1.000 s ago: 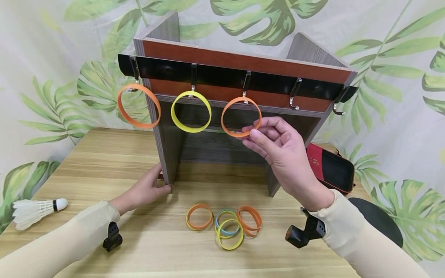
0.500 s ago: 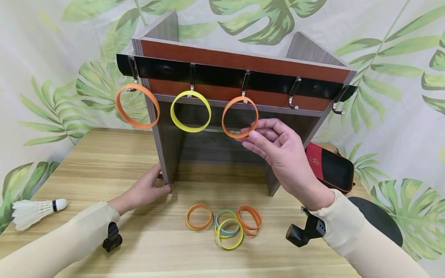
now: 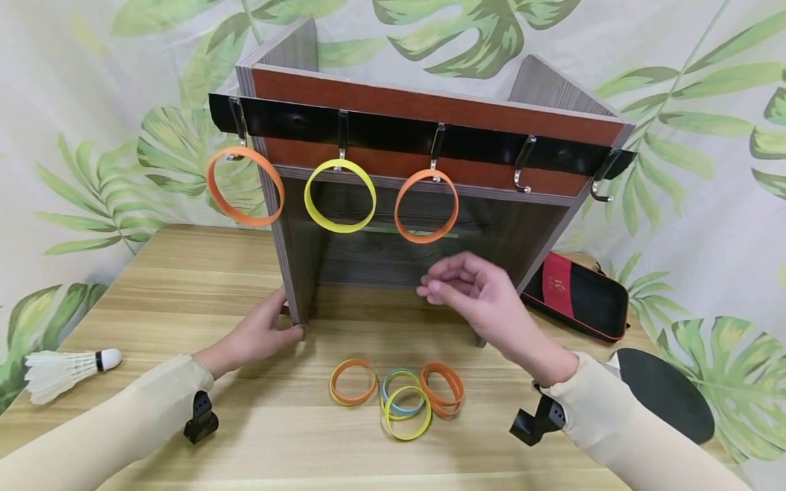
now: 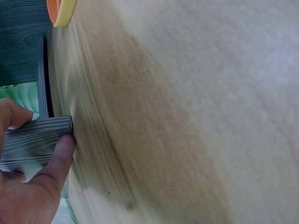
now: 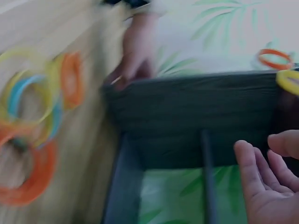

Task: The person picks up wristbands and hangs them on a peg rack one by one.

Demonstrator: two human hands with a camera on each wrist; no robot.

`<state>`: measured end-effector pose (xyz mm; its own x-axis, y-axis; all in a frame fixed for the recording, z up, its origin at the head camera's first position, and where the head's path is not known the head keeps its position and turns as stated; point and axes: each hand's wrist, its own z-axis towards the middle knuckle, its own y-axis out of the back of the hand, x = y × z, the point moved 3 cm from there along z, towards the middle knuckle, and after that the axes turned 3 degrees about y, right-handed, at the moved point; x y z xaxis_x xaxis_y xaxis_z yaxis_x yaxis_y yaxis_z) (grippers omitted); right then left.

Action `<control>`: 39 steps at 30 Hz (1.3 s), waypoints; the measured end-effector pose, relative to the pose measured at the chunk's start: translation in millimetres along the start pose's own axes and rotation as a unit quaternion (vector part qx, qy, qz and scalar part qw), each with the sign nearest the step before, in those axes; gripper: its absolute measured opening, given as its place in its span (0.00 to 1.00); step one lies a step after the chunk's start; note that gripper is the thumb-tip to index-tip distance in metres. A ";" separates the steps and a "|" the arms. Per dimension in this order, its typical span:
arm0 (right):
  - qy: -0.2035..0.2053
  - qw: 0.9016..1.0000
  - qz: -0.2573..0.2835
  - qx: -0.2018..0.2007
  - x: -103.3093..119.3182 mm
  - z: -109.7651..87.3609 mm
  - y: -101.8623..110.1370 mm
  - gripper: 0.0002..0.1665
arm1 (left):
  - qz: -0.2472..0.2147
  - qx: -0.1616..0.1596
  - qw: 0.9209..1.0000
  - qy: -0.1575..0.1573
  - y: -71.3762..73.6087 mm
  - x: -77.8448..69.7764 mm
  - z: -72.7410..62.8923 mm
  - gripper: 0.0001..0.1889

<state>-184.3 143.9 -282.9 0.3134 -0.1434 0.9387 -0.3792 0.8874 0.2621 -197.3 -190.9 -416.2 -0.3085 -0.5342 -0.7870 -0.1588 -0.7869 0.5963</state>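
My left hand (image 3: 260,332) grips the lower front corner of the grey wood-grain shelf's side panel (image 4: 37,140), thumb and fingers on opposite faces. My right hand (image 3: 485,300), fingers loosely bent and holding nothing, hovers in front of the shelf opening. On the black hook rail (image 3: 387,133) hang an orange silicone wristband (image 3: 213,185) at the far left hook, a yellow wristband (image 3: 341,228) beside it and an orange wristband (image 3: 424,239) on the middle hook. Both right-hand hooks bear none. Several orange, yellow and blue wristbands (image 3: 408,437) lie overlapping on the table below.
A shuttlecock (image 3: 67,372) lies at the table's left. To the right of the shelf are a black and red case (image 3: 592,300) and a dark rounded object (image 3: 666,389), partly covered by the right sleeve. Leaf-patterned cloth (image 3: 675,136) hangs behind.
My right hand has let go of the orange wristband on the middle hook and moved down from it. That wristband now hangs free. The left hand has stayed in place.
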 end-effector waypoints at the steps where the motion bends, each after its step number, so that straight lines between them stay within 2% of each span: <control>1: 0.004 0.999 -0.034 0.010 -6.9 -1.7 -0.6 0.11 | -0.001 0.000 1.000 0.002 0.1 0.4 -0.1 0.42; 4: 0.014 0.989 -0.142 0.043 -27.6 -8.3 -1.4 0.08 | -0.005 0.004 1.000 0.011 -0.1 0.2 -0.3 0.42; 6: 0.016 0.975 -0.211 0.072 -40.9 -13.2 -1.1 0.07 | -0.006 0.004 1.000 0.014 0.0 -0.2 -0.6 0.42; 9: 0.015 0.952 -0.286 0.110 -59.0 -20.1 0.8 0.05 | -0.008 0.003 1.000 0.015 0.3 -0.1 -0.8 0.42; 13: -0.010 0.926 -0.344 0.155 -77.8 -25.9 5.1 0.03 | -0.009 0.003 1.000 0.014 2.0 -1.3 -0.9 0.42; 16: -0.045 0.917 -0.352 0.185 -88.6 -27.9 6.9 0.02 | -0.006 0.001 1.000 0.012 3.0 -2.2 -0.8 0.43; 22: -0.091 0.920 -0.315 0.215 -105.0 -33.7 6.6 0.04 | 0.004 0.000 1.000 0.011 2.2 -2.5 -1.5 0.43; 27: -0.109 0.930 -0.272 0.222 -112.5 -37.0 8.4 0.05 | -0.003 0.003 1.000 0.018 1.2 -2.3 -1.8 0.44; 32: -0.136 0.943 -0.205 0.224 -118.3 -41.1 13.4 0.06 | -0.003 0.003 1.000 0.015 1.6 -3.4 -0.4 0.44; 39: -0.170 0.950 -0.131 0.227 -117.0 -44.5 21.3 0.10 | -0.002 0.003 1.000 0.019 0.9 -1.8 -1.4 0.44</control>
<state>-190.2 199.1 -397.1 0.1786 -0.5354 0.8255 -0.6873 0.5324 0.4941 -195.6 -191.1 -414.5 -0.2724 -0.5429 -0.7944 -0.1654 -0.7869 0.5945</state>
